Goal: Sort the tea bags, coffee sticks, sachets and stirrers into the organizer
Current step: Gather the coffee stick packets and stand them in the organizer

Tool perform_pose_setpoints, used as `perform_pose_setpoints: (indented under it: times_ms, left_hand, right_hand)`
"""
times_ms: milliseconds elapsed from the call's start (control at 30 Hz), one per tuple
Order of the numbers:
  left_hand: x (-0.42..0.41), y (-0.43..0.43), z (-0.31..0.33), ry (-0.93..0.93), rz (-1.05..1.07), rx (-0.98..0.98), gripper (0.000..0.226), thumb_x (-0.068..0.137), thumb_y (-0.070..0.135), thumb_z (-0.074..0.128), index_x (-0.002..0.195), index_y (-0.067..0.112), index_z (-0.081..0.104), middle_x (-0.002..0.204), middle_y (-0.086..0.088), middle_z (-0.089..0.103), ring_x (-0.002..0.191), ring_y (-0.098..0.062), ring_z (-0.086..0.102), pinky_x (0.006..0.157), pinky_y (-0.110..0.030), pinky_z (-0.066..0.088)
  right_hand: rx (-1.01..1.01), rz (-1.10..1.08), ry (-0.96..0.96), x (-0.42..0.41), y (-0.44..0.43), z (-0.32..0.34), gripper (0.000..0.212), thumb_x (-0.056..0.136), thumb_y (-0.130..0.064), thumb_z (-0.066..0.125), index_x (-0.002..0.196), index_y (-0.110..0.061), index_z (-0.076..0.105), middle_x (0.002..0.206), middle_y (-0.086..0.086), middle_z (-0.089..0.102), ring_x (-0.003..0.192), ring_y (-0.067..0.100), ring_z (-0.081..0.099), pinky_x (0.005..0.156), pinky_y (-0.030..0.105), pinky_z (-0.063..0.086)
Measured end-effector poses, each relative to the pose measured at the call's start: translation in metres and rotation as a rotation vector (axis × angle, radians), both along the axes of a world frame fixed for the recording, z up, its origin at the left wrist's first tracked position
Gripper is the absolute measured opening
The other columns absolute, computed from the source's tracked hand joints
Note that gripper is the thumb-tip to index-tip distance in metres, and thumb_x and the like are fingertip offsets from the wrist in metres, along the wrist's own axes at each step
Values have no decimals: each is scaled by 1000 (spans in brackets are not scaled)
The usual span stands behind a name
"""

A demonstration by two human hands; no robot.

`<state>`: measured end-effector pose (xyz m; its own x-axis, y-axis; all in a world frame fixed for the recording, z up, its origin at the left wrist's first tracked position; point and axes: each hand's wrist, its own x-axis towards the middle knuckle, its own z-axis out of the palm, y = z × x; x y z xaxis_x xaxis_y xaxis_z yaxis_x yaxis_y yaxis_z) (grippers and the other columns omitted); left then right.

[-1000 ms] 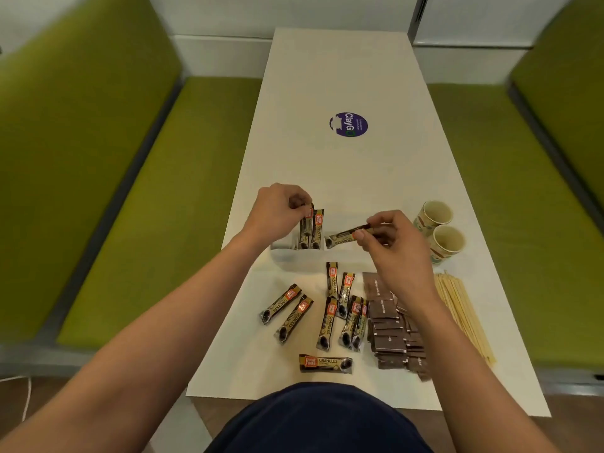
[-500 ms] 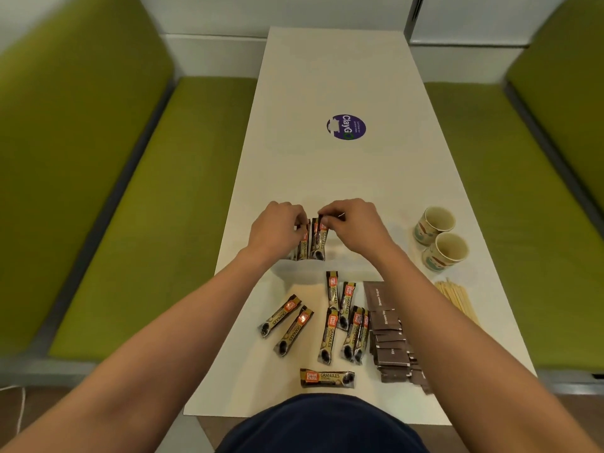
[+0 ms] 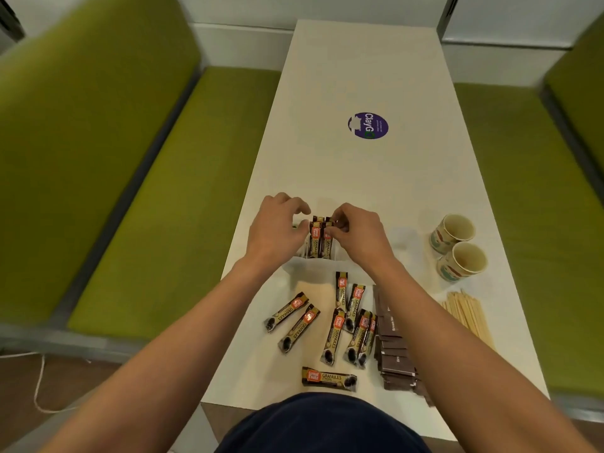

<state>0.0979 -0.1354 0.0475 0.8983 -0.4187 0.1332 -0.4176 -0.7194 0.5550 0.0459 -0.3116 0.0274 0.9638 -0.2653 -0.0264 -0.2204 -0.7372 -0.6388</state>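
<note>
Two green benches [image 3: 114,191] flank the white table [image 3: 359,178]. Left hand [image 3: 277,230] and right hand [image 3: 356,233] meet mid-table with fingers curled, both pinching the tops of the standing coffee sticks [image 3: 318,245], which are upright in the organizer [image 3: 300,254]. Near edge: brown sachets [image 3: 394,349] stacked, loose coffee sticks [image 3: 338,322] just beside them, stirrers [image 3: 467,315] and paper cups [image 3: 457,246] to the right, none sorted yet.

Risk, my call: the organizer looks light, so a sideways nudge from either hand could tip it or spill the sticks, and a slack pinch drops one.

Hidden: the organizer is pale on pale and mostly behind the hands, so its compartments are unreadable. The right forearm covers part of the sachets. No tea bags identifiable.
</note>
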Motion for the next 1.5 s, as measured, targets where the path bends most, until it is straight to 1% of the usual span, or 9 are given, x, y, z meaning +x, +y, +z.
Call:
perform_pose_setpoints:
  times_ms: [233, 367, 500, 633, 833, 1033, 1200, 1333, 1500]
  left_hand:
    - [-55, 50, -11, 54, 87, -139, 16, 92, 24, 66, 108, 30, 68, 95, 15, 58, 89, -8, 51, 73, -13, 37]
    - [-77, 63, -34, 240, 78, -23, 13, 93, 31, 64, 105, 30, 69, 95, 14, 62, 82, -6, 58, 77, -28, 50]
    - [-89, 62, -55, 382, 21, 137, 30, 92, 40, 64, 117, 26, 68, 108, 5, 65, 91, -14, 63, 84, -38, 54]
    - [-95, 59, -63, 394, 10, 226, 36, 90, 31, 65, 125, 22, 64, 108, 2, 64, 96, -19, 63, 82, -38, 53]
    - [-92, 58, -61, 624, 66, 112, 21, 81, 14, 72, 102, 16, 73, 79, 4, 68, 67, -11, 63, 51, -20, 47]
    - [-82, 71, -50, 829, 96, -196, 22, 79, 3, 79, 92, 14, 66, 84, -11, 68, 63, -21, 62, 57, -34, 55]
    - [-70, 68, -24, 752, 71, -439, 17, 83, 3, 74, 85, 20, 73, 81, -10, 69, 66, -25, 65, 77, -58, 60]
    - [-54, 48, 7, 664, 75, -574, 14, 87, 14, 76, 82, 27, 79, 80, 3, 72, 76, -20, 69, 86, -51, 60]
    - [-21, 18, 23, 412, 30, -498, 8, 87, 26, 76, 91, 32, 77, 88, 9, 74, 80, -15, 73, 81, -39, 62]
  right_hand:
    - [33, -52, -121, -47, 17, 11, 16, 97, -28, 68, 111, -20, 69, 93, -8, 64, 81, 8, 60, 79, 30, 53]
    - [-6, 58, 33, -86, 40, 5, 17, 98, -33, 64, 109, -25, 74, 100, -8, 67, 85, 8, 62, 80, 31, 53]
    - [-154, 140, 287, -104, 59, -21, 49, 93, -60, 59, 124, -25, 71, 119, -2, 65, 113, 20, 57, 89, 35, 48]
    - [-335, 141, 365, -111, 75, -34, 72, 82, -76, 58, 131, -23, 64, 132, 1, 57, 128, 25, 46, 99, 44, 45]
    - [-231, 78, 406, -104, 79, -38, 59, 76, -68, 72, 115, -26, 65, 121, -2, 59, 118, 23, 50, 96, 44, 43]
    - [34, 30, 351, -96, 79, -20, 47, 76, -43, 85, 102, -29, 49, 94, -7, 64, 90, 19, 61, 81, 39, 48]
    - [291, -101, 107, -98, 60, 9, 33, 72, -21, 91, 89, -26, 63, 78, -9, 70, 68, 2, 63, 56, 16, 44]
    - [410, -211, -35, -97, 37, 24, 20, 75, -15, 90, 78, -24, 73, 72, -9, 73, 68, 0, 66, 61, 17, 50]
    - [465, -281, -192, -93, 16, 37, 10, 86, -18, 80, 93, -25, 81, 84, -12, 78, 83, 5, 73, 79, 26, 57]
